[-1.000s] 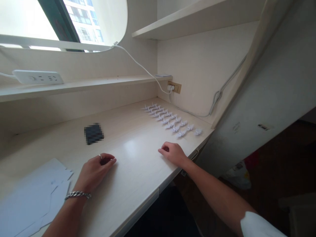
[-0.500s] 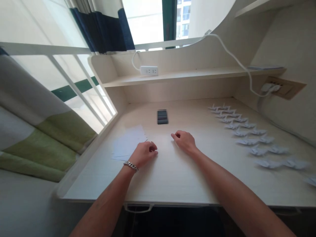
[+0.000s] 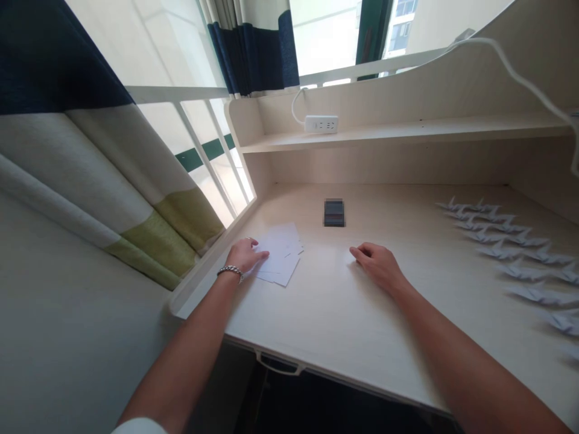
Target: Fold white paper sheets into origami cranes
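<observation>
Several loose sheets of white paper point(image 3: 284, 247) lie overlapping on the left part of the desk. My left hand point(image 3: 245, 254), with a chain bracelet on its wrist, is over their left edge. Its thumb and fingers are apart, and nothing shows between them. Farther right, my right hand point(image 3: 373, 258) rests on the desk top with its fingers curled together; no object shows in it. Rows of folded white paper cranes point(image 3: 520, 271) stand along the desk's right side, some cut off by the picture's edge.
A small dark, blurred-out object point(image 3: 334, 213) lies on the desk point(image 3: 335, 307) behind my hands. On the back shelf point(image 3: 380, 129) sits a white power strip point(image 3: 321, 124). A white cable point(image 3: 520, 75) hangs at upper right. Curtains point(image 3: 149, 199) hang at the left.
My left hand has moved left from the bare desk onto the sheets, and its fingers have spread. The right hand stays closed on the desk. The view has turned left.
</observation>
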The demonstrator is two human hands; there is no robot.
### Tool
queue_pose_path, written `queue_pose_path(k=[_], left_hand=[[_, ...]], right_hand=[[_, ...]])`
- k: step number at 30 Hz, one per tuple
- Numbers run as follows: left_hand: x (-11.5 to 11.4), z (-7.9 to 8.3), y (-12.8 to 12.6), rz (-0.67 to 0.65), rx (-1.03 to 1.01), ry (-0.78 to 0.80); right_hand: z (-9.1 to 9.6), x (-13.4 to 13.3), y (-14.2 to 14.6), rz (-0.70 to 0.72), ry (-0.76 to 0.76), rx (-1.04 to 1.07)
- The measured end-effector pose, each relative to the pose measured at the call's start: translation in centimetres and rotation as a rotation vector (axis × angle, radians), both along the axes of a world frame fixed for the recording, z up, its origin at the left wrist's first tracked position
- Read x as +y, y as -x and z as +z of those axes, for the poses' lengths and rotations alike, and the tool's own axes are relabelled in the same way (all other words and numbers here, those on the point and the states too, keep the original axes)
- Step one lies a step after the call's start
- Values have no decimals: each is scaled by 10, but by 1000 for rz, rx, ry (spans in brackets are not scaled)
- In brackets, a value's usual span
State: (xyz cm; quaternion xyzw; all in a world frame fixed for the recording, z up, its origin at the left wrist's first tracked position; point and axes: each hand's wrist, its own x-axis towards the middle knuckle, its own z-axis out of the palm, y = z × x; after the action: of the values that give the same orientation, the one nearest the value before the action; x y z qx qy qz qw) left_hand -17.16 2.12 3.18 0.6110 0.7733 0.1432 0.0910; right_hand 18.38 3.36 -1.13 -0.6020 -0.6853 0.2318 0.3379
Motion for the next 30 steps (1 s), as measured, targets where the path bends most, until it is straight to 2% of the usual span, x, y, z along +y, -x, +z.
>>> queue_pose_path(k=[8, 18, 24, 30], left_hand=[[29, 7, 4, -117, 78, 124], [50, 9, 13, -148, 68, 212], [44, 12, 6, -132, 48, 100], [24, 26, -4, -219, -87, 1]], right_hand=[[2, -5, -3, 34, 56, 98], [0, -1, -4, 52, 48, 108], [1, -3, -5, 58, 46, 138], [3, -5, -5, 49, 75, 159]])
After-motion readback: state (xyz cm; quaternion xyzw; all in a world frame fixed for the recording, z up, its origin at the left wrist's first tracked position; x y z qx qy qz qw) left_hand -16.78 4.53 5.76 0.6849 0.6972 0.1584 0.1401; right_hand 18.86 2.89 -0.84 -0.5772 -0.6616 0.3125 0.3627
